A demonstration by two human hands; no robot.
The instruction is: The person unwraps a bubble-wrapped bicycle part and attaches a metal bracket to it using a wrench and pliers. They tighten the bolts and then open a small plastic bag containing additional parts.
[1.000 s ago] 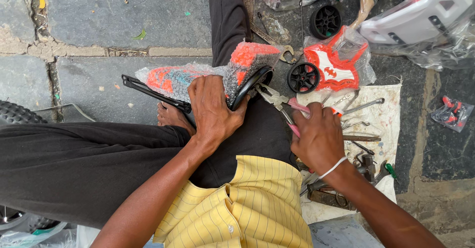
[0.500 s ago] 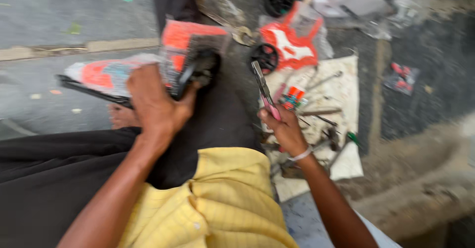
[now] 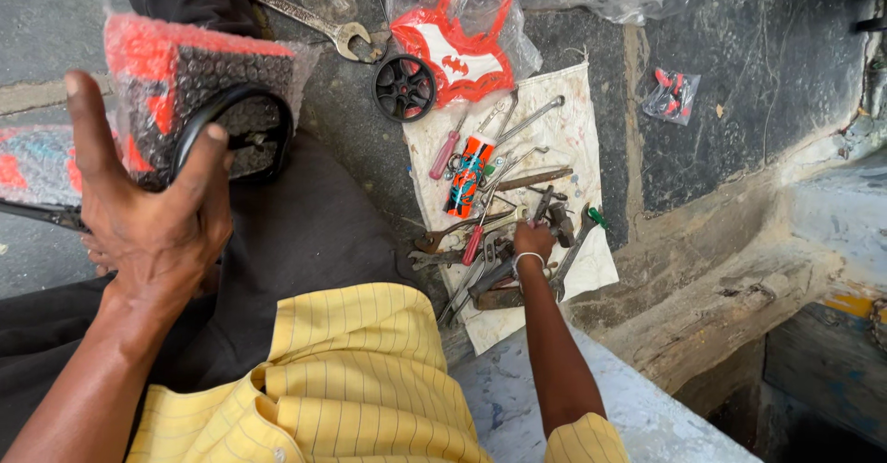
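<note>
My left hand [image 3: 152,218] is raised over my lap, thumb and fingers spread against a red and black part wrapped in bubble wrap [image 3: 176,66], with a finger on its black loop [image 3: 231,103]. My right hand [image 3: 534,238] reaches down into a heap of metal hand tools on a white cloth [image 3: 564,153]. Its fingers are curled among spanners and pliers, and I cannot tell whether it grips one. A red-handled tool [image 3: 473,243] lies just left of that hand.
A large spanner [image 3: 314,18], a small black wheel [image 3: 405,87] and a red and white part in a plastic bag [image 3: 457,49] lie beyond the cloth. An orange tube [image 3: 468,176] lies on it. A small bag of red bits [image 3: 673,93] and a stone kerb [image 3: 739,287] are at the right.
My right hand has moved from holding pink-handled pliers near my lap out to the tool heap on the cloth. My left hand has lifted the wrapped part closer. My view has swung right.
</note>
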